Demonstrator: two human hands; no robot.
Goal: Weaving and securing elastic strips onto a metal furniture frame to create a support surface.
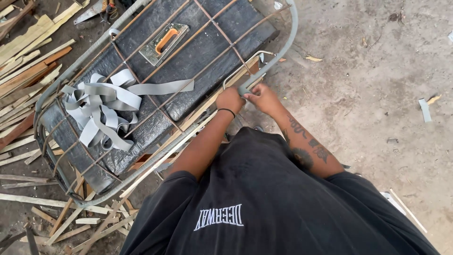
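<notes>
Here, in the head view, both hands meet at the near rail of a rounded grey metal frame [288,42] that lies flat over a black padded panel [198,56].

1. Left hand [230,100]: closed into a fist on the frame rail, knuckles up. A thin black band sits on the wrist. The fingers are curled under, so their tips are hidden.
2. Right hand [262,97]: fingers pressed together and pinched on the end of a grey strap [244,89] where it wraps the rail. The two hands are touching or nearly so; which one cannot be told.
3. Grey strap: only a short length shows between the hands, lying against the frame tube, just below a thin bent wire loop [245,59].

Surroundings, same view:
- Rust-coloured wire rods [214,33] cross the frame as a grid above the panel.
- A loose pile of grey straps [101,106] rests on the panel toward the left end, well apart from the hands.
- A metal tool with an orange handle [164,42] lies flat on the panel beyond the strap pile.
- Wood offcuts [28,52] are scattered on the ground to the left of the frame.
- Bare dirt ground [377,80] extends to the right.
- The person's black shirt [264,203] fills the lower part of the view.
</notes>
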